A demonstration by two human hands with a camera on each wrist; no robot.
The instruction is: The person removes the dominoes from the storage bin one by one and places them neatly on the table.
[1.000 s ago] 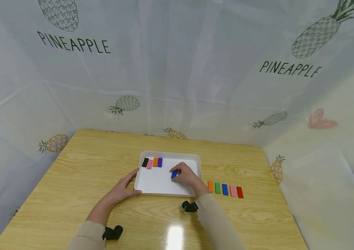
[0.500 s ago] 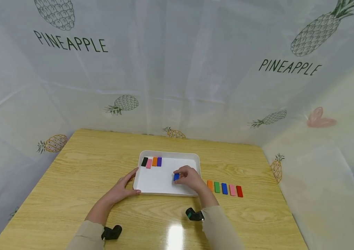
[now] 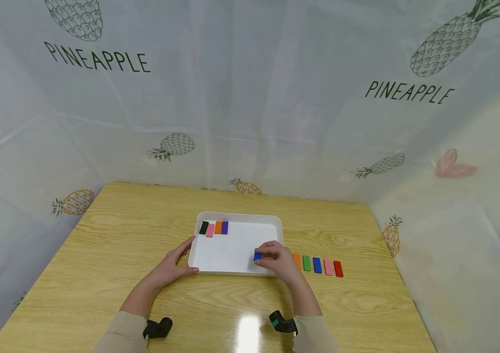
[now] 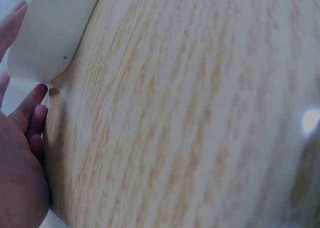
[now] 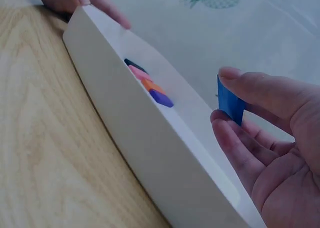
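Observation:
My right hand (image 3: 277, 260) pinches a small flat blue block (image 5: 230, 100) between thumb and fingers, over the right part of a white tray (image 3: 232, 255). At the tray's left side, my left hand (image 3: 171, 267) is spread, its thumb and fingers touching the rim. Inside the tray's far left corner lie a black block (image 3: 204, 228), a pink block (image 3: 210, 230), an orange block (image 3: 218, 227) and a purple block (image 3: 225, 228) in a row. The pink one sits slightly lower than its neighbours.
Right of the tray, a row on the wooden table (image 3: 144, 215) holds orange (image 3: 297, 261), green (image 3: 306, 263), blue (image 3: 317, 265), pink (image 3: 328, 267) and red (image 3: 338, 269) blocks. A pineapple-printed sheet (image 3: 250, 98) hangs behind the table.
My right hand has moved right and toward me with the blue block, from the tray's middle to its right part. The left hand has stayed at the rim.

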